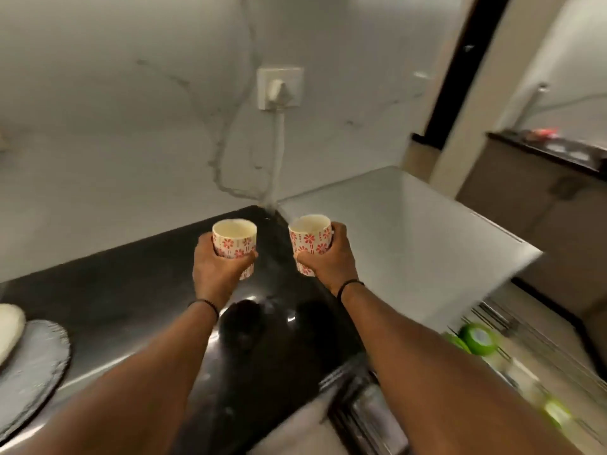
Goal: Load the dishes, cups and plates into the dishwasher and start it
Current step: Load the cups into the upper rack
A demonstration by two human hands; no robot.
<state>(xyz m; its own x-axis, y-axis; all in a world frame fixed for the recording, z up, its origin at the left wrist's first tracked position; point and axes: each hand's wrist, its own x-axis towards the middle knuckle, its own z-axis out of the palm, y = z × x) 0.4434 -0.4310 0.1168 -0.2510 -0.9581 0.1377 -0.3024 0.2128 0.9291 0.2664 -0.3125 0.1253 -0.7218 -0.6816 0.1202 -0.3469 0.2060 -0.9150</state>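
Observation:
I hold two white cups with red flower prints above the black counter (131, 290). My left hand (213, 270) grips the left cup (235, 239) from below and behind. In my right hand (331, 257) is the right cup (310, 236), held around its side. Both cups stand upright with their mouths up and look empty inside. The dishwasher (394, 231) is a grey box just right of the cups. Its pulled-out wire rack (512, 326) shows at the lower right, blurred, with green items (478, 338) in it.
A grey slate plate (36, 356) with a white dish (8, 330) on it sits at the counter's left edge. A wall socket with a white plug and cable (279, 90) hangs on the marble backsplash behind the cups. Another dark counter (551, 152) lies at the far right.

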